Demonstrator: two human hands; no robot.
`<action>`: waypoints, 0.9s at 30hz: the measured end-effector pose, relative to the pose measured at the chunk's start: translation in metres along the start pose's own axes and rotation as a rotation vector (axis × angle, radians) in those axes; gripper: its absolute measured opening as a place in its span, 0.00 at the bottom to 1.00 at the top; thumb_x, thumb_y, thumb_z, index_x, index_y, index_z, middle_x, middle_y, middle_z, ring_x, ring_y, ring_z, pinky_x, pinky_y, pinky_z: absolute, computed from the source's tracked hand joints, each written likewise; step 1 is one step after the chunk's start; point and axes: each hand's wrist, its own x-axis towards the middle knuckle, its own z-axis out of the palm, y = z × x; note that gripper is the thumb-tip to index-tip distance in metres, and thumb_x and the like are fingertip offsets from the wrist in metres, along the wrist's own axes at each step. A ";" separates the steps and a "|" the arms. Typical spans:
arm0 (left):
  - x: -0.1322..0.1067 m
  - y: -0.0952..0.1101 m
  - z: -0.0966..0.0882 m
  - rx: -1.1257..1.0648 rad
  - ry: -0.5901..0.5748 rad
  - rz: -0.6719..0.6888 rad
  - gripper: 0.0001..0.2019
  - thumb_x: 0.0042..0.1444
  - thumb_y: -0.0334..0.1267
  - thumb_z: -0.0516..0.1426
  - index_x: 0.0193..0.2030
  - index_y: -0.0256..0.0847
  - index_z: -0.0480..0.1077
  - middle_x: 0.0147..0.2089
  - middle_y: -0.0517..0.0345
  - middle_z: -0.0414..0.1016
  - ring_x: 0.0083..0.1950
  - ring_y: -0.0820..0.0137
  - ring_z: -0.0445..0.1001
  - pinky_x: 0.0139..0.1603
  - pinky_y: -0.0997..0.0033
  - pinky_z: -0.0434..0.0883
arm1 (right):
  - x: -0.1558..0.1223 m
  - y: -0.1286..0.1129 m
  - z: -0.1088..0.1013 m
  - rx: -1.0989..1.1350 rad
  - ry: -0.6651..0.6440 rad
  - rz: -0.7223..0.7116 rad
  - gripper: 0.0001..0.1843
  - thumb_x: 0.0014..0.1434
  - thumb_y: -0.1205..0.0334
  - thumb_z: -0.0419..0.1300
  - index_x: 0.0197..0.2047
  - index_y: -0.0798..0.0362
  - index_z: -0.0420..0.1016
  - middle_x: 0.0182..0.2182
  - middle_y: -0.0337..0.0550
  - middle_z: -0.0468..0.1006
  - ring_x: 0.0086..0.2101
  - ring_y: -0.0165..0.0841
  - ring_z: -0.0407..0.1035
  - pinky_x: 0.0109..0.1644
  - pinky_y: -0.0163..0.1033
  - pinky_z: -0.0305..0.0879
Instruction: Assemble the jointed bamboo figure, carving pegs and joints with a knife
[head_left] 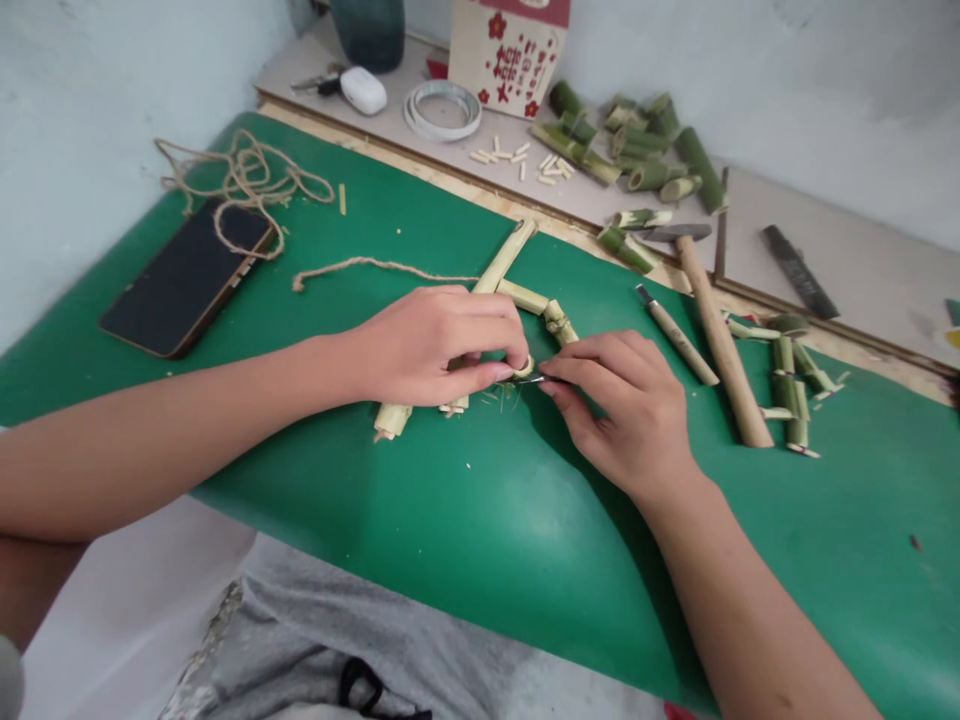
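My left hand (450, 345) is closed around a peeled bamboo piece (523, 367), whose round cut end shows at the fingertips. Between the thumb and fingers of my right hand (626, 405) is a thin metal blade (532, 379), mostly covered; its tip meets or nearly meets that end. Fine green shavings (501, 398) lie just below. Other joined bamboo parts surround my left hand: a long stick (508, 255), a crosspiece (523, 296), a knobbly segment (559, 322) and a short leg-like piece (393, 419). How they join is hidden under the hand.
A hammer (724, 340) and a wooden-handled chisel (677, 334) lie right of my hands, near small bamboo assemblies (793, 390). Bamboo offcuts (651, 145) and a tape roll (442, 110) are behind. Twine (247, 175) overlaps a phone (187, 280) at left.
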 end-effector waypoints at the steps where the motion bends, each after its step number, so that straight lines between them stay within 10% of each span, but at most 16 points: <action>1: 0.000 0.000 0.000 0.001 0.001 -0.002 0.05 0.68 0.35 0.59 0.46 0.46 0.76 0.49 0.56 0.83 0.46 0.66 0.82 0.52 0.64 0.71 | 0.000 0.000 0.000 0.005 -0.001 0.008 0.04 0.69 0.65 0.66 0.46 0.48 0.80 0.41 0.45 0.84 0.40 0.39 0.74 0.43 0.47 0.65; 27: 0.000 0.000 0.001 -0.011 -0.013 -0.014 0.06 0.69 0.36 0.57 0.47 0.46 0.76 0.48 0.53 0.82 0.46 0.65 0.80 0.51 0.64 0.72 | 0.000 0.000 0.002 -0.005 -0.040 0.032 0.04 0.69 0.64 0.65 0.46 0.48 0.80 0.41 0.46 0.85 0.41 0.41 0.75 0.43 0.47 0.65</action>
